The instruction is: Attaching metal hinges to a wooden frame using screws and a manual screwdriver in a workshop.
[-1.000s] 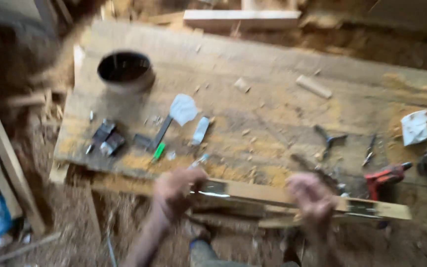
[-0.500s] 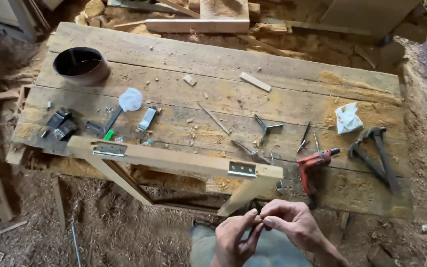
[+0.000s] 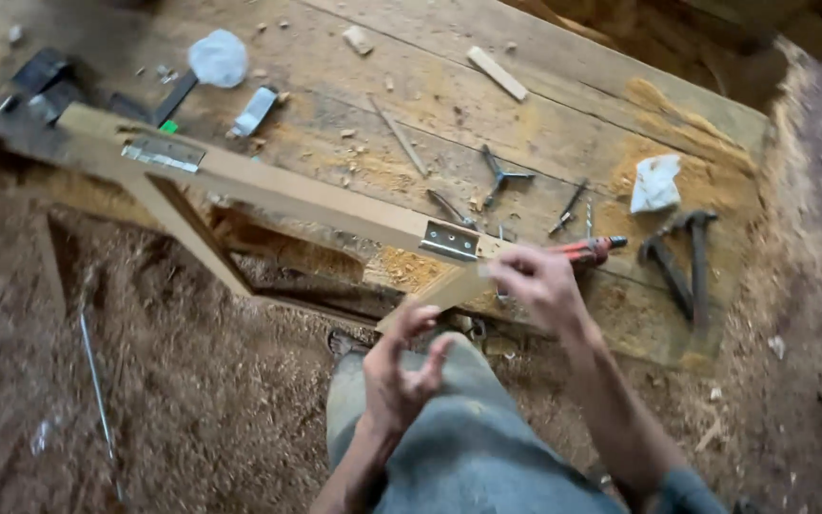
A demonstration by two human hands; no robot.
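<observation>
My right hand (image 3: 537, 284) reaches over the near edge of the plank workbench (image 3: 563, 114), fingers curled and blurred, beside the lower end of a pale wooden frame (image 3: 287, 190). It is close to a metal hinge (image 3: 449, 240) on that frame and a red-handled power tool (image 3: 590, 249). What its fingers hold, if anything, I cannot make out. Lower down, above my grey-trousered knee (image 3: 459, 447), my left hand (image 3: 401, 373) is held up with fingers spread and nothing in it. A second hinge (image 3: 162, 152) sits at the frame's left end.
On the bench lie dark pincers and a hammer (image 3: 682, 257), crumpled white paper (image 3: 655, 183), a metal bit (image 3: 501, 176), a small wood strip (image 3: 497, 73), a white round object (image 3: 218, 57) and black parts (image 3: 40, 81). Sawdust covers the floor (image 3: 145, 381).
My hands, joined near my lap half a second ago, have parted: the right moved up to the frame's end, the left stayed low and spread. The view has shifted right and closer.
</observation>
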